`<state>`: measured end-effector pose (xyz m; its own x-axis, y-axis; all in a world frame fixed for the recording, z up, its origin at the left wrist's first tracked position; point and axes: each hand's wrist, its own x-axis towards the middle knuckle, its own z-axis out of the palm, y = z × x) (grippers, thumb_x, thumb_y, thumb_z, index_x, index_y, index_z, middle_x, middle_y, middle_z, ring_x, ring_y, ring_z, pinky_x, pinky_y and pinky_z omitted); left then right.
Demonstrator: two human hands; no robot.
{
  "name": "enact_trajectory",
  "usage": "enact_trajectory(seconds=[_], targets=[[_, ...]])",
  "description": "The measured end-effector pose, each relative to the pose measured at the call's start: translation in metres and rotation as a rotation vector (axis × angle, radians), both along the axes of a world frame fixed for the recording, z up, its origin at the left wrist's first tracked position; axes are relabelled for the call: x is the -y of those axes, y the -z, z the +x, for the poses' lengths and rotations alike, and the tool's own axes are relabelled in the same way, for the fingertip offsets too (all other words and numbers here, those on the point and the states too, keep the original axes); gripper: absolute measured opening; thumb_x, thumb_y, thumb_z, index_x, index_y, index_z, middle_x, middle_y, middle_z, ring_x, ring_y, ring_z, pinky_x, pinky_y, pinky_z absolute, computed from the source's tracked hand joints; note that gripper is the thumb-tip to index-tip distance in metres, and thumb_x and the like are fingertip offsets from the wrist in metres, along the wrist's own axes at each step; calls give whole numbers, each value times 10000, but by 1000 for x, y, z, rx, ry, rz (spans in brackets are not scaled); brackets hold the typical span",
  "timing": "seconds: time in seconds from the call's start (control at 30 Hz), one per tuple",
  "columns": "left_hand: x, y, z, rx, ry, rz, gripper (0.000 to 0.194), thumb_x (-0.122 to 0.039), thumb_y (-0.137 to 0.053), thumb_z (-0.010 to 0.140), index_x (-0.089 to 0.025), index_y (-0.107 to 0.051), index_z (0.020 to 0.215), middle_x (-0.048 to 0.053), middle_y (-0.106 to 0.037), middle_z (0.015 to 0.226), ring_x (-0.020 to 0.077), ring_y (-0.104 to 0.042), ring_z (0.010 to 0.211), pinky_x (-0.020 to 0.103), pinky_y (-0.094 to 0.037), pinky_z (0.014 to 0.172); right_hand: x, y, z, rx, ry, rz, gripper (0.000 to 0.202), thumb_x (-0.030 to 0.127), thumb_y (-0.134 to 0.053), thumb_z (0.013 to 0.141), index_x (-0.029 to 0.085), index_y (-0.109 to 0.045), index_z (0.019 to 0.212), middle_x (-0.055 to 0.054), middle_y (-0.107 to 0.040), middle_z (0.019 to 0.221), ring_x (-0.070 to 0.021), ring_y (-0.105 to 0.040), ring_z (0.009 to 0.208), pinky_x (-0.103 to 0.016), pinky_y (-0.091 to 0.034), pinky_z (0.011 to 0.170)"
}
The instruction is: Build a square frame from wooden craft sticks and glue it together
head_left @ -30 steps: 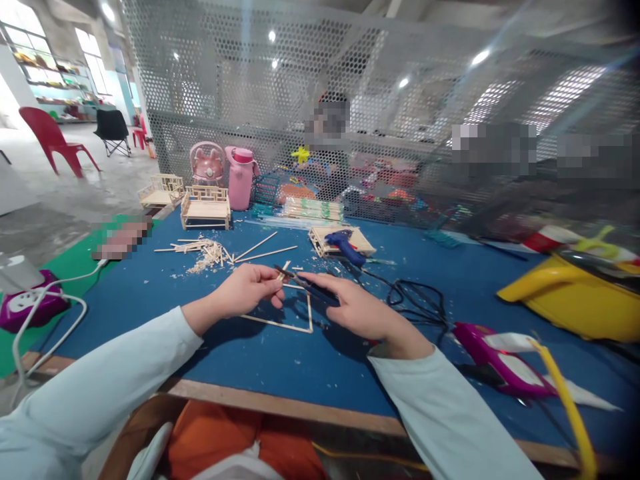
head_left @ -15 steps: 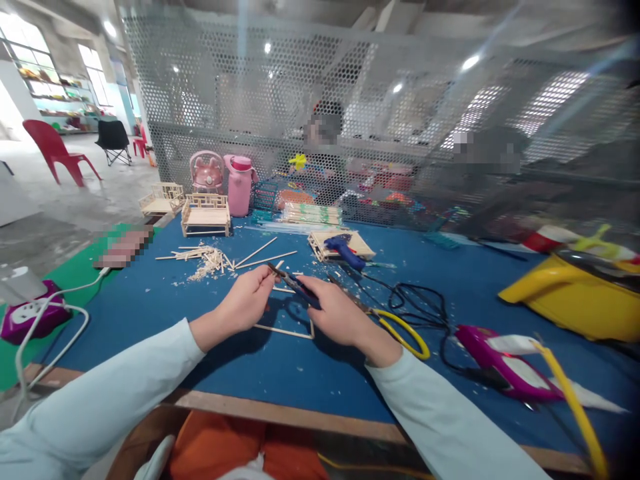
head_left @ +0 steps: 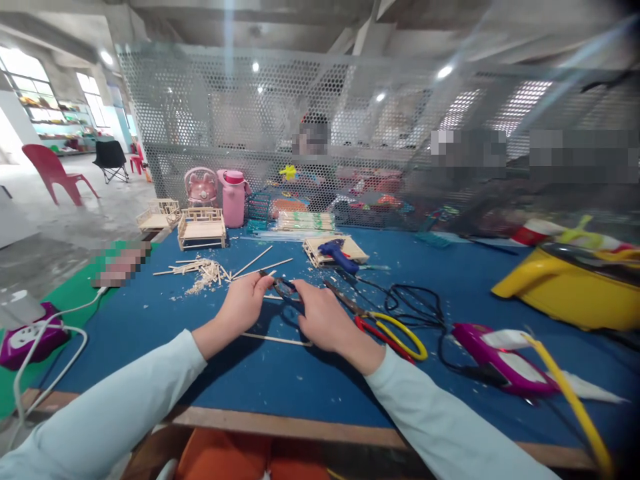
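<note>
My left hand (head_left: pixel 241 305) is closed in a pinch at the middle of the blue table, with a short piece of light wooden stick at its fingertips. Just right of it, my right hand (head_left: pixel 324 315) is wrapped round dark-handled pliers (head_left: pixel 285 287), whose jaws point toward the left fingertips. Below both hands lies a thin stick (head_left: pixel 275 339) on the table, partly hidden. A pile of cut sticks (head_left: pixel 207 272) lies behind my left hand. Beyond my right hand a blue glue gun (head_left: pixel 340 255) rests on a wooden stick frame (head_left: pixel 360 249).
Scissors (head_left: pixel 400 337) with red and yellow handles lie right of my right hand, near black cable and a purple power strip (head_left: pixel 505 360). Small wooden beds (head_left: pixel 203 229) and a pink bottle (head_left: pixel 233 200) stand at the back left. A yellow container (head_left: pixel 575 287) is at right.
The pliers' handles now look spread wider and the tool has turned in my right hand. The camera view has tilted up slightly, and more of the red scissor handle shows.
</note>
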<state>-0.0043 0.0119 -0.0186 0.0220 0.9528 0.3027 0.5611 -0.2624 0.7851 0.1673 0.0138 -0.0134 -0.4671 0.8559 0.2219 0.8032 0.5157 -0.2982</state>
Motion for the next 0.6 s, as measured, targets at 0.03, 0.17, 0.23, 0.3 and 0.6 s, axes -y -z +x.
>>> enact_trajectory(seconds=[0.03, 0.17, 0.23, 0.3, 0.6], targets=[[0, -1, 0, -11, 0, 3, 331, -370, -367, 858, -169, -548, 668, -9, -505, 570, 138, -443, 574, 243, -296, 554, 1, 1, -2, 21, 26, 12, 509, 36, -467, 649, 132, -474, 1149, -157, -588, 1126, -273, -533, 1050, -383, -377, 873], [-1, -5, -3, -59, -29, 11, 328, -360, -366, 856, -176, -524, 636, -18, -480, 544, 135, -433, 558, 243, -290, 543, 7, 4, -10, 100, 143, 73, 484, 20, -443, 668, 93, -472, 1146, -168, -593, 1084, -248, -550, 1015, -340, -396, 838], [-1, -7, -4, -83, -39, 21, 331, -359, -362, 859, -176, -519, 632, -18, -480, 544, 132, -431, 554, 243, -285, 539, 9, 5, -15, 129, 181, 117, 469, 19, -434, 681, 84, -471, 1144, -167, -595, 1060, -246, -552, 995, -335, -396, 826], [0, -9, -4, -99, -48, 38, 331, -353, -360, 860, -174, -518, 631, -18, -483, 546, 127, -429, 547, 242, -283, 534, 12, 5, -18, 149, 212, 156, 456, 21, -428, 691, 89, -471, 1140, -159, -595, 1042, -244, -549, 978, -331, -393, 818], [5, -16, -6, -106, -70, 14, 319, -339, -372, 849, -178, -507, 609, -20, -480, 520, 132, -435, 530, 241, -272, 528, 20, -4, -22, 228, 272, 227, 382, 41, -416, 732, 104, -488, 1101, -128, -597, 938, -241, -548, 854, -326, -373, 721]])
